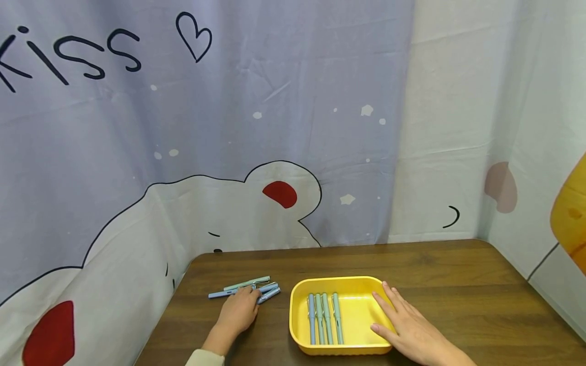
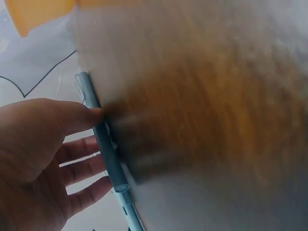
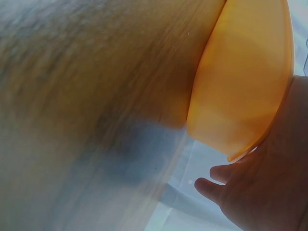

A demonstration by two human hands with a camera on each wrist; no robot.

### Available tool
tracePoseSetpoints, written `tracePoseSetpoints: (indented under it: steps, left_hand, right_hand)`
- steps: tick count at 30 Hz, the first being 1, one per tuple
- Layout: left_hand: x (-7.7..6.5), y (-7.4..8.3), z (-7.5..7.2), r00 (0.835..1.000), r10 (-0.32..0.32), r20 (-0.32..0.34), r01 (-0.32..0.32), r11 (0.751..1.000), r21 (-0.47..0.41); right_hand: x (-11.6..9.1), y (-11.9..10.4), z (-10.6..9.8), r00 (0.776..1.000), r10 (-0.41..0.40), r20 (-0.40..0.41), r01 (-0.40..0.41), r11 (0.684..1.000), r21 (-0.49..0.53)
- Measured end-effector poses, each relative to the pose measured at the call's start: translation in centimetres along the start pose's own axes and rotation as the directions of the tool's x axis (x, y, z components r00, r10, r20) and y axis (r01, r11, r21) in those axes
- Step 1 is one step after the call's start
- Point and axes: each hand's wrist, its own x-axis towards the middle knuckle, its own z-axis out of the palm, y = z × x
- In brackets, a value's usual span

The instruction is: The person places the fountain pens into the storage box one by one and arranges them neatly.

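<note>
My left hand (image 1: pixel 240 309) is over a small loose group of pens on the table, left of the yellow tray (image 1: pixel 359 312). In the left wrist view its thumb and fingers pinch a bluish pen (image 2: pixel 109 156) from opposite sides. Around that hand lie a green pen (image 1: pixel 240 284) at the back and a light blue pen (image 1: pixel 222 294) reaching left. Inside the tray, several capped pens stand side by side in its left half, one blue pen (image 1: pixel 312 317) and the others green. My right hand (image 1: pixel 414 330) rests with spread, straight fingers on the tray's right rim.
The brown wooden table (image 1: pixel 439 269) extends behind and to the right of the tray. A printed curtain (image 1: pixel 284 101) hangs along the table's back edge and down both sides.
</note>
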Motion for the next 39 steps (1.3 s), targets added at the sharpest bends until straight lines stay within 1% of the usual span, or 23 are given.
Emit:
tracePoseSetpoints:
  steps: [5,11,15,17,19,20,22,23,24,26,27,28,29,30,33,34,36,37,39]
  left_hand:
    - [0.0,0.3,0.0,1.000,-0.005,0.006,0.005,1.000,-0.031]
    - [0.2,0.6,-0.5,0.999,-0.017,0.032,0.019,0.998,-0.066]
    - [0.3,0.8,-1.1,0.996,-0.043,0.073,0.052,0.991,-0.126]
    - [0.3,0.9,-1.5,0.992,-0.063,0.107,0.082,0.979,-0.188]
    - [0.4,1.0,-2.0,0.988,-0.072,0.134,0.105,0.960,-0.259]
    - [0.4,1.1,-2.2,0.987,-0.072,0.142,0.112,0.948,-0.299]
    - [0.3,1.2,-2.7,0.987,-0.063,0.150,0.118,0.913,-0.390]
    - [0.3,1.3,-2.9,0.986,-0.055,0.158,0.121,0.887,-0.445]
    - [0.2,1.4,-3.1,0.985,-0.046,0.169,0.126,0.855,-0.504]
    - [0.1,1.6,-3.6,0.980,-0.032,0.198,0.151,0.770,-0.620]
    - [0.0,1.7,-3.9,0.976,-0.028,0.215,0.170,0.717,-0.676]
    - [-0.1,1.9,-4.1,0.971,-0.025,0.236,0.194,0.658,-0.728]
    - [-0.2,2.0,-4.3,0.967,-0.022,0.254,0.216,0.596,-0.773]
    - [-0.3,2.2,-4.6,0.963,-0.019,0.267,0.235,0.541,-0.807]
    - [-0.6,2.9,-5.3,0.954,-0.008,0.300,0.280,0.384,-0.880]
    - [-0.7,3.1,-5.6,0.951,-0.007,0.308,0.292,0.339,-0.894]
    - [-0.7,3.7,-6.1,0.947,-0.004,0.322,0.311,0.270,-0.911]
    - [-0.7,4.0,-6.4,0.946,-0.003,0.324,0.315,0.244,-0.917]
    - [-0.6,4.8,-6.8,0.946,-0.006,0.325,0.319,0.201,-0.926]
  right_hand:
    - [0.0,-0.1,-0.2,1.000,0.004,0.009,-0.004,1.000,0.001]
    - [0.1,-0.2,-0.3,1.000,0.010,0.015,-0.010,1.000,-0.010]
    - [0.1,-0.3,-0.4,1.000,0.012,0.028,-0.012,1.000,-0.005]
    - [0.2,-0.2,-0.4,0.999,0.015,0.034,-0.015,1.000,-0.001]
    - [0.2,-0.2,-0.4,0.999,0.015,0.038,-0.015,1.000,0.001]
    - [0.2,-0.2,-0.5,0.999,0.020,0.043,-0.020,1.000,0.006]
    - [0.2,-0.2,-0.4,0.998,0.025,0.048,-0.026,1.000,0.010]
    - [0.2,-0.2,-0.4,0.998,0.025,0.051,-0.026,1.000,0.011]
    - [0.2,-0.1,-0.4,0.998,0.022,0.051,-0.022,1.000,0.012]
    - [0.2,-0.1,-0.4,0.998,0.023,0.054,-0.024,1.000,0.013]
    - [0.2,-0.1,-0.4,0.998,0.022,0.052,-0.023,1.000,0.011]
    - [0.2,-0.1,-0.5,0.998,0.024,0.054,-0.025,1.000,0.012]
    - [0.2,-0.1,-0.5,0.998,0.024,0.054,-0.024,1.000,0.014]
    - [0.2,-0.1,-0.5,0.998,0.029,0.056,-0.030,0.999,0.016]
    - [0.2,-0.2,-0.5,0.998,0.032,0.056,-0.033,0.999,0.020]
    - [0.2,-0.2,-0.5,0.998,0.032,0.056,-0.034,0.999,0.021]
    - [0.2,-0.2,-0.5,0.998,0.036,0.056,-0.037,0.999,0.021]
    - [0.2,-0.2,-0.5,0.998,0.032,0.052,-0.033,0.999,0.020]
    - [0.2,-0.2,-0.5,0.999,0.030,0.046,-0.030,0.999,0.016]
